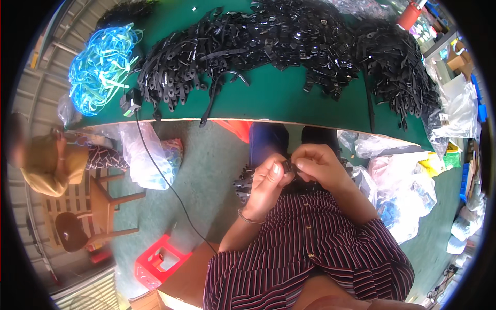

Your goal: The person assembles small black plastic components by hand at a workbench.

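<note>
Above my lap, my left hand (269, 181) and my right hand (321, 166) are close together, fingers pinched. Between their fingertips is a small black piece (288, 166), held by both hands; it looks like a buckle or strap end, mostly covered by the fingers. More black pieces (243, 187) lie on my lap beside and below my left hand. Past my hands, on the green table (274, 98), are heaps of black straps (170, 72) with looped ends and shiny black buckle-like parts (305, 41). One loose strap (208, 106) reaches the near edge.
A tangle of blue and green cords (101, 67) lies at the table's left, near a small black box (130, 102) with a cable (155, 157) running down to my left. A red stool (161, 261), plastic bags (403, 191) and a seated person (57, 160) are around me.
</note>
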The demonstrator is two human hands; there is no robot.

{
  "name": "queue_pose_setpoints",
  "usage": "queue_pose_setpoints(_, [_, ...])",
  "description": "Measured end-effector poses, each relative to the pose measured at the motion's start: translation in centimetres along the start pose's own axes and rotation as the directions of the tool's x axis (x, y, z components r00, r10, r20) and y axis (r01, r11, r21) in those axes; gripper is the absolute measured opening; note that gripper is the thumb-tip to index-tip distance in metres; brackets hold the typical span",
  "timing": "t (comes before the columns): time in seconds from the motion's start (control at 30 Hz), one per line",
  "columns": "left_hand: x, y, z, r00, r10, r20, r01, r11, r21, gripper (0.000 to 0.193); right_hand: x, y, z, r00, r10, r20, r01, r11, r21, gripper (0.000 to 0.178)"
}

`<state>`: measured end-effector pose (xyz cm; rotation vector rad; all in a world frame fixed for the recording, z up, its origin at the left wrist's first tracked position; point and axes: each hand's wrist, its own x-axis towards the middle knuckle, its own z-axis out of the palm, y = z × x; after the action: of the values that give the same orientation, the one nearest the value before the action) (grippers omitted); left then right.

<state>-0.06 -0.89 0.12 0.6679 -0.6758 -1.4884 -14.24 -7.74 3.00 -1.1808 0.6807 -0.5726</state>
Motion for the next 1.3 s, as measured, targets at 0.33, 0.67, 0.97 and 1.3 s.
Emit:
queue_pose_setpoints(0.33, [0.1,-0.6,0.0,0.999,0.003,0.051,-0.001,0.999,-0.041,0.036,-0.1,0.4,-0.2,1.000,0.000,-0.014,0.001,0.998,0.069,0.010])
queue_pose_setpoints(0.67, [0.0,0.4,0.3,0.986,0.059,-0.154,0.005,0.921,0.389,0.027,0.1,0.9,0.1,0.910,-0.402,-0.106,0.352,0.881,-0.317,0.004])
queue_pose_setpoints(0.97, [-0.2,1.2,-1.0,0.999,0.031,-0.023,-0.016,0.876,0.482,0.012,-0.2,2.6,-1.0,0.887,-0.450,0.103,0.422,0.880,0.218,0.005])
queue_pose_setpoints(1.3, [-0.3,1.7,-0.8,0.999,-0.042,-0.005,0.042,0.958,0.283,0.018,0.3,1.6,-0.6,0.837,-0.533,0.126,0.519,0.699,-0.492,0.024])
